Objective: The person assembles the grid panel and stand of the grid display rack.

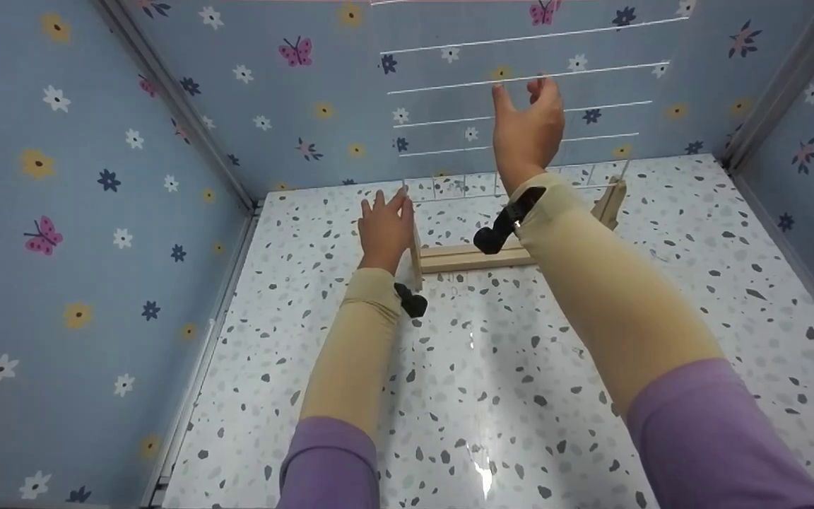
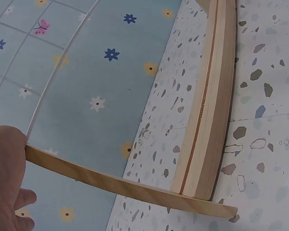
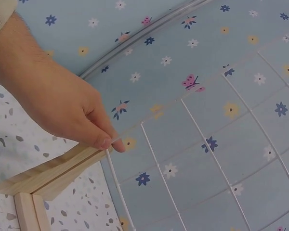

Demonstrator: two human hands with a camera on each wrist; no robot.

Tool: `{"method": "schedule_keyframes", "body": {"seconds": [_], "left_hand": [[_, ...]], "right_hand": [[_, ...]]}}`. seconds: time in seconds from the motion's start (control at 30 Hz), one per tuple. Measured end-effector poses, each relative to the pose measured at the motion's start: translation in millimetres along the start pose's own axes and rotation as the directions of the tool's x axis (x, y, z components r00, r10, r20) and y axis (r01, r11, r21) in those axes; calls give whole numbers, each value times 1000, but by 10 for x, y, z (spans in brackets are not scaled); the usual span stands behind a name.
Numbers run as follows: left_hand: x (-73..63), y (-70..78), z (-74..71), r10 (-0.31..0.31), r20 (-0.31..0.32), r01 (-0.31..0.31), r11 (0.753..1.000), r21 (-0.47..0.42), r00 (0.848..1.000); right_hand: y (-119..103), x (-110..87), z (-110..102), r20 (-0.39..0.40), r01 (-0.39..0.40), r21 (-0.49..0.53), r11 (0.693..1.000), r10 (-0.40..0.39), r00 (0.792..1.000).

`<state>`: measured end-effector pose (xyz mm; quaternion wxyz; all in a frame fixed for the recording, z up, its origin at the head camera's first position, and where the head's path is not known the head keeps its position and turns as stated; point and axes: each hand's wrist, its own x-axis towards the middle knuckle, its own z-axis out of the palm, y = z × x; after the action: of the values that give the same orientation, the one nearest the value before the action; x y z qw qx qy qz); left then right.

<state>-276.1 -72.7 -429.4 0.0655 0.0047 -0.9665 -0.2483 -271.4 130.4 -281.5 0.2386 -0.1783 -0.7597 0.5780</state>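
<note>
A white wire grid [image 1: 463,152] stands at a wooden stand with a grooved crossbar [image 1: 478,259]. My left hand [image 1: 384,230] is at the upper end of the stand's left side piece [image 1: 416,258]. It pinches that end beside the grid's corner, two fingers hanging loose below it in the left wrist view. Higher and further right, my right hand [image 1: 528,131] is in front of the grid, its thumb and fingers apart, tips overlapping a wire. In the right wrist view its fingertips [image 3: 116,144] overlap the end of the right side piece [image 3: 62,168].
The stand rests on a white speckled surface [image 1: 478,367]. Blue flower-patterned walls rise behind it and at both sides [image 1: 96,283], with grey metal strips [image 1: 181,106] along the corners. Black cameras [image 1: 414,305] are strapped to both wrists.
</note>
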Motion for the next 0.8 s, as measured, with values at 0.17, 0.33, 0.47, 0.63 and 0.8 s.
{"method": "schedule_keyframes", "body": {"seconds": [0.17, 0.33, 0.47, 0.63, 0.8], "left_hand": [[-1, -7, 8, 1, -3, -1, 1000, -15, 1000], [-3, -14, 14, -2, -7, 3, 1000, 8, 1000], [-7, 2, 8, -12, 5, 12, 1000, 22, 1000], [-13, 16, 8, -15, 23, 15, 1000, 22, 1000], [-27, 13, 3, -19, 8, 19, 1000, 17, 1000]], "right_hand": [[41, -12, 22, -3, 1, -11, 1000, -1, 1000], [104, -19, 40, 4, -7, -17, 1000, 7, 1000], [151, -17, 31, -3, 4, -12, 1000, -4, 1000], [183, -17, 22, -18, 22, -16, 1000, -22, 1000], [188, -30, 27, 6, 29, -21, 999, -29, 1000]]}}
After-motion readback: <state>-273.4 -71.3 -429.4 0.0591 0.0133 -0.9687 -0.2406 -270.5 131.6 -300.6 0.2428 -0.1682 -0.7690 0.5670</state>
